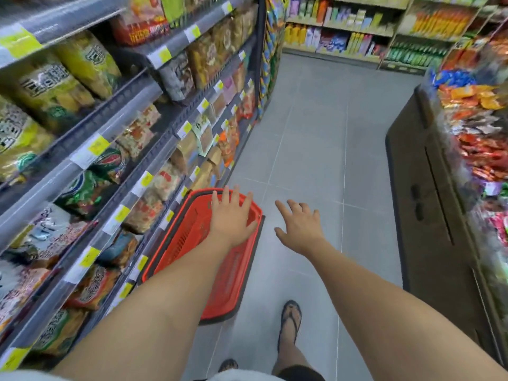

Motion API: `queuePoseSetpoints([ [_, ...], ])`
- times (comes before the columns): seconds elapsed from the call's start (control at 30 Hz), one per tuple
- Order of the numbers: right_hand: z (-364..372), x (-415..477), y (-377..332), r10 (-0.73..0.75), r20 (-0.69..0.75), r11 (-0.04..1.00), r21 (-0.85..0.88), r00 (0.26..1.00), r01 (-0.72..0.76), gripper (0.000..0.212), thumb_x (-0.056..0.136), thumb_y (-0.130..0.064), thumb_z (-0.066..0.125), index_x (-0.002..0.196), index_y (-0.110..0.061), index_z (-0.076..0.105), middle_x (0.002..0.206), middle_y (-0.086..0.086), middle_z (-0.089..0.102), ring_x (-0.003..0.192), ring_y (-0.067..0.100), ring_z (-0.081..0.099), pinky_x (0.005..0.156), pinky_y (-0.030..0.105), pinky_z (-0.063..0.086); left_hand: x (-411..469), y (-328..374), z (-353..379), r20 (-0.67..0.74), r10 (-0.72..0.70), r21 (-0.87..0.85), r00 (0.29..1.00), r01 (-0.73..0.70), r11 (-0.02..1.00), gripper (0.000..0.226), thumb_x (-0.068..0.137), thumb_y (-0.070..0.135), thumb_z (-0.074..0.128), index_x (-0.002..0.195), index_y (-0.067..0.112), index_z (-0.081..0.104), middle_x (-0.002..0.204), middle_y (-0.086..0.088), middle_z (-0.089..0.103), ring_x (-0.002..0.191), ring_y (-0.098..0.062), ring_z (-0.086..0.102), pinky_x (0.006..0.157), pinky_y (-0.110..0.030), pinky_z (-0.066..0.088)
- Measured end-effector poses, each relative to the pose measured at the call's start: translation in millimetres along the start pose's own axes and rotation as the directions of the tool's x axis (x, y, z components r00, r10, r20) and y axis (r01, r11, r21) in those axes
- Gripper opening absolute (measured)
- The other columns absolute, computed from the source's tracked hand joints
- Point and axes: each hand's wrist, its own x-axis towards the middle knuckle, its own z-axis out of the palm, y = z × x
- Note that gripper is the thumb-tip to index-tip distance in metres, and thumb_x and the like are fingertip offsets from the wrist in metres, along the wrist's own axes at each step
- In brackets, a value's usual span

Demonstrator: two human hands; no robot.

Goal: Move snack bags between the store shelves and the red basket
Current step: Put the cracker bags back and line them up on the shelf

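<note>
Grey tiled floor [316, 133] down the aisle — dark brown display bin [428, 215] on the right.

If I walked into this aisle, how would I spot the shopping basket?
Follow the tall snack shelves on the left down to the grey tiled floor at their foot. The basket sits there, beneath the person's open left hand. It is the only bright red, dark-rimmed, mesh-walled thing on the floor.

Hemmed on the left by packed shelves [121, 125], bags [82, 61] crowding every tier, and on the right by a dark display stand [428, 204] heaped with packets [478, 149]. Between them, bare grey floor [324, 138] running through to the far shelves [357, 31]. Low at the left, red basket [176, 243] on the floor against the bottom tier, open top facing up.
</note>
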Motion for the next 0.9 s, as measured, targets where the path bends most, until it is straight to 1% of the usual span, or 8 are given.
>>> queuePoseSetpoints([
  [0.17, -20.6, 92.7, 46.4, -0.096, -0.015, 0.993, -0.066, 0.995, 0.095, 0.069, 0.093, -0.05, 0.043, 0.151, -0.028, 0.014, 0.153, 0.005, 0.027, 0.135, 0.032, 0.028, 0.103, 0.05, 0.03, 83.9, 6.1, -5.2, 0.007, -0.099, -0.02, 0.995, 0.099, 0.995, 0.077, 0.093, 0.061, 0.037, 0.154, 0.024, 0.009, 0.161, -0.015, 0.004, 0.147, -0.037, 0.0, 0.116, -0.058, 0.004],
  [0.27, -35.7, 140.5, 70.7, -0.138, -0.011, 0.987, -0.09, 0.99, 0.136, 0.068, 0.093, -0.05, 0.043, 0.151, -0.028, 0.014, 0.152, 0.006, 0.028, 0.134, 0.033, 0.028, 0.103, 0.051, 0.031, 127.1, 9.9, -11.7, 0.004, -0.166, -0.031, 0.986, 0.166, 0.986, 0.078, 0.093, 0.061, 0.038, 0.154, 0.023, 0.008, 0.161, -0.015, 0.002, 0.147, -0.037, 0.001, 0.116, -0.057, 0.001],
  [0.4, -51.3, 197.8, 80.2, -0.19, -0.018, 0.976, -0.107, 0.982, 0.187, 0.067, 0.091, -0.05, 0.045, 0.149, -0.03, 0.017, 0.148, 0.008, 0.031, 0.128, 0.035, 0.033, 0.098, 0.048, 0.031, 166.4, 6.4, -16.2, -0.039, -0.263, -0.084, 0.964, 0.259, 0.962, 0.079, 0.093, 0.059, 0.04, 0.154, 0.022, 0.007, 0.16, -0.016, 0.009, 0.147, -0.036, 0.004, 0.115, -0.057, 0.006],
  [0.47, -57.5, 225.7, 72.9, -0.234, -0.018, 0.968, -0.094, 0.972, 0.231, 0.067, 0.091, -0.049, 0.046, 0.149, -0.03, 0.017, 0.148, 0.008, 0.03, 0.129, 0.035, 0.032, 0.099, 0.048, 0.03, 181.2, -4.2, -15.9, -0.042, -0.299, -0.087, 0.953, 0.295, 0.952, 0.079, 0.091, 0.059, 0.041, 0.154, 0.023, 0.009, 0.158, -0.015, 0.014, 0.146, -0.036, 0.008, 0.115, -0.058, 0.008],
  [0.53, -62.9, 254.4, 60.7, -0.293, -0.012, 0.951, -0.112, 0.956, 0.289, 0.069, 0.092, -0.05, 0.045, 0.15, -0.029, 0.015, 0.151, 0.008, 0.027, 0.131, 0.034, 0.03, 0.101, 0.049, 0.029, 195.6, -21.4, -17.2, -0.037, -0.336, -0.057, 0.941, 0.334, 0.941, 0.076, 0.09, 0.06, 0.043, 0.152, 0.023, 0.017, 0.157, -0.013, 0.019, 0.144, -0.037, 0.012, 0.114, -0.059, 0.008],
  [0.67, -72.1, 308.2, 30.7, -0.379, -0.037, 0.92, -0.127, 0.925, 0.371, 0.07, 0.092, -0.05, 0.044, 0.151, -0.028, 0.013, 0.152, 0.009, 0.026, 0.132, 0.035, 0.031, 0.102, 0.05, 0.031, 218.1, -62.1, -20.0, -0.054, -0.457, -0.086, 0.888, 0.452, 0.888, 0.07, 0.091, 0.057, 0.043, 0.148, 0.022, 0.025, 0.155, -0.016, 0.022, 0.144, -0.037, 0.014, 0.113, -0.058, 0.009],
  [0.8, -80.6, 341.5, -6.2, -0.467, -0.033, 0.882, -0.081, 0.884, 0.464, 0.067, 0.093, -0.043, 0.046, 0.151, -0.028, 0.014, 0.154, 0.011, 0.022, 0.134, 0.036, 0.028, 0.102, 0.052, 0.031, 223.5, -99.7, -22.9, -0.004, -0.549, -0.086, 0.836, 0.547, 0.833, 0.072, 0.092, 0.058, 0.04, 0.151, 0.023, 0.02, 0.157, -0.015, 0.016, 0.146, -0.038, 0.006, 0.115, -0.059, 0.006],
  [0.9, -87.6, 363.4, -30.5, -0.533, -0.02, 0.845, -0.074, 0.846, 0.53, 0.069, 0.093, -0.044, 0.046, 0.151, -0.028, 0.013, 0.154, 0.012, 0.021, 0.137, 0.037, 0.024, 0.106, 0.052, 0.029, 223.5, -124.5, -23.6, 0.026, -0.606, -0.089, 0.795, 0.606, 0.791, 0.073, 0.092, 0.059, 0.041, 0.152, 0.023, 0.019, 0.159, -0.015, 0.012, 0.146, -0.037, 0.007, 0.115, -0.059, 0.006],
])
